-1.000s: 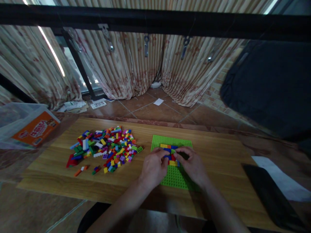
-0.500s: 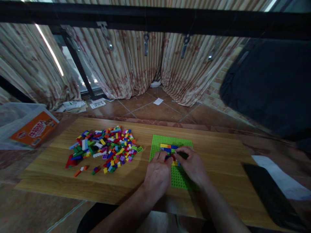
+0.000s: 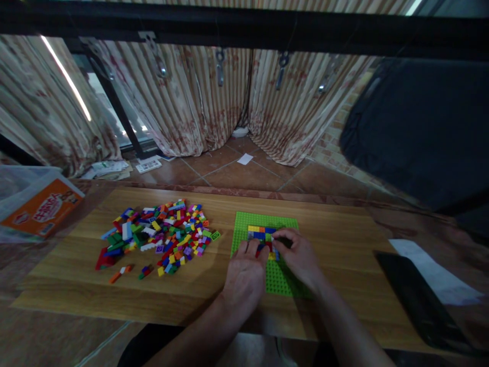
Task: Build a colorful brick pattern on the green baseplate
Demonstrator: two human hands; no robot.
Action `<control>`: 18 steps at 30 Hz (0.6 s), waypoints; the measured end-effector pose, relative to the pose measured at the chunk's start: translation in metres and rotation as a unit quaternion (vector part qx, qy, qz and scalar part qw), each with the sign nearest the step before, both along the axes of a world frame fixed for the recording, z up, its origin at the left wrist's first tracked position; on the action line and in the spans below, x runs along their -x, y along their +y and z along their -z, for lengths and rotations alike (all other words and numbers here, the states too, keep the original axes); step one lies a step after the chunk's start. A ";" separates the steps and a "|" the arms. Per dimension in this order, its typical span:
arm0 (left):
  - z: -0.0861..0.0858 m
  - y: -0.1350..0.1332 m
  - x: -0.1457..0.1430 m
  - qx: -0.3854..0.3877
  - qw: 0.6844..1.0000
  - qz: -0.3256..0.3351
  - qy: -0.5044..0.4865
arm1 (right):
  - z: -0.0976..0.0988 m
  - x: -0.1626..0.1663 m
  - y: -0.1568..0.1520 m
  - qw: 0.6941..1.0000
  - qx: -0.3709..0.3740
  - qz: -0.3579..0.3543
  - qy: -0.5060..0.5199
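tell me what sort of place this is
Probably a room in a home: long striped curtains hang at the far side, the floor is tiled, and toy bricks lie on a wooden table.

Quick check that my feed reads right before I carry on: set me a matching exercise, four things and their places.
1. Green baseplate
2. Loose brick pile
3. Clear box
4. Black flat object

A. At the picture's left edge
B. At the table's right end
C. Beneath the left hand and right hand
D. On the table's left half

Pairs: 1-C, 2-D, 3-A, 4-B
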State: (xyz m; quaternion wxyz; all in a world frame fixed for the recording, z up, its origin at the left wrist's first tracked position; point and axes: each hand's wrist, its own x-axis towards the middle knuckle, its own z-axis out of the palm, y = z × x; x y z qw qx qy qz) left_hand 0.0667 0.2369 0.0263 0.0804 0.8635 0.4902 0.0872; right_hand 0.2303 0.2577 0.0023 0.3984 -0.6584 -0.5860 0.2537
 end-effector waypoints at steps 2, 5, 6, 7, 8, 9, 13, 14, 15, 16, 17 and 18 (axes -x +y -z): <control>-0.001 -0.001 -0.001 -0.001 1.000 0.001 0.012 | 0.001 0.000 0.001 1.000 -0.001 0.004 -0.001; -0.001 -0.001 -0.002 -0.007 1.000 0.000 0.022 | 0.002 0.001 0.002 1.000 0.001 0.006 -0.003; -0.002 -0.001 -0.002 -0.009 1.000 0.000 0.025 | 0.002 0.001 0.002 1.000 0.001 0.007 -0.003; -0.001 -0.002 -0.002 -0.010 1.000 0.001 0.028 | 0.002 0.001 0.002 1.000 0.002 0.009 -0.004; -0.001 -0.002 -0.002 -0.012 0.999 0.002 0.031 | 0.002 0.001 0.002 1.000 0.002 0.010 -0.005; -0.001 -0.002 -0.003 -0.013 0.999 0.002 0.035 | 0.002 0.001 0.003 1.000 0.002 0.011 -0.005; 0.001 -0.002 -0.005 -0.022 0.998 0.001 0.054 | 0.002 0.002 0.004 1.000 0.003 0.014 -0.005; 0.001 -0.002 -0.006 -0.025 0.998 0.001 0.056 | 0.003 0.002 0.004 1.000 0.004 0.014 -0.003; 0.001 -0.002 -0.006 -0.026 0.998 0.001 0.058 | 0.003 0.002 0.004 1.000 0.005 0.015 -0.001; 0.001 -0.002 -0.007 -0.027 0.998 0.001 0.059 | 0.003 0.002 0.004 1.000 0.006 0.016 0.001; 0.001 -0.002 -0.007 -0.027 0.998 0.000 0.059 | 0.003 0.002 0.004 1.000 0.006 0.017 0.002; 0.001 -0.002 -0.008 -0.025 0.998 0.000 0.059 | 0.003 0.002 0.004 1.000 0.005 0.017 0.002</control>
